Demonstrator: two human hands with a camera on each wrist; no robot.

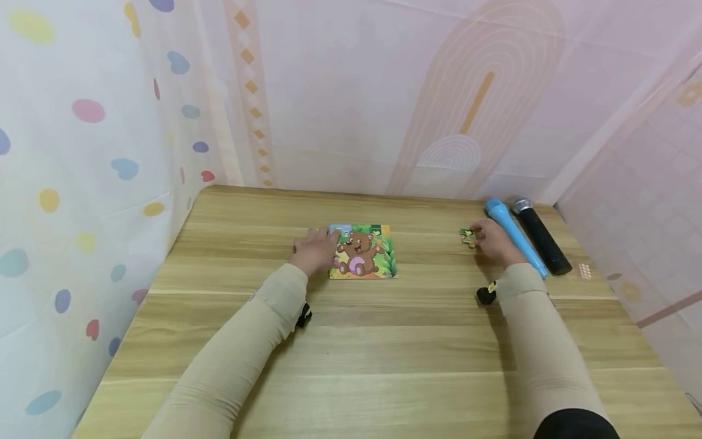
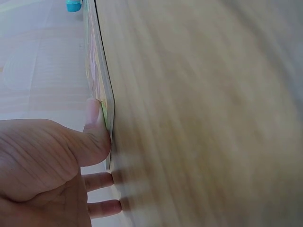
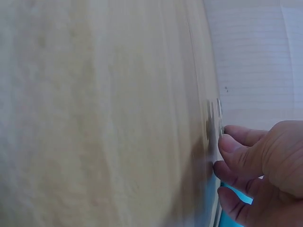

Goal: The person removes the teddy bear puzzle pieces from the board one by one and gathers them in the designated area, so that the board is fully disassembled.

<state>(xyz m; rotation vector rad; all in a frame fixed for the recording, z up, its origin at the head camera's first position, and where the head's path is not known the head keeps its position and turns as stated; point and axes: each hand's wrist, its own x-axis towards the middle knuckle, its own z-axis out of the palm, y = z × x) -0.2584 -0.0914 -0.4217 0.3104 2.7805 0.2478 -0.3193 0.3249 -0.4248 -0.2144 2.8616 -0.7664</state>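
A flat jigsaw puzzle (image 1: 362, 253) with a brown bear on a green, leafy background lies on the wooden table. My left hand (image 1: 315, 249) rests at its left edge; in the left wrist view the thumb (image 2: 97, 137) lies on the puzzle's face, while other fingers reach straight to the tabletop. Off to the right, my right hand (image 1: 493, 242) pinches a small green and yellow puzzle piece (image 1: 468, 238) by its right side. The right wrist view shows this piece (image 3: 220, 113) edge-on, close to the table surface, beyond the thumb and forefinger.
Just right of my right hand lie a blue microphone (image 1: 515, 235) and a black microphone (image 1: 543, 241) with a silver head. A small sheet of pinkish dots (image 1: 585, 271) sits near the table's right edge. Patterned cloth (image 1: 340, 97) hangs behind and at both sides.
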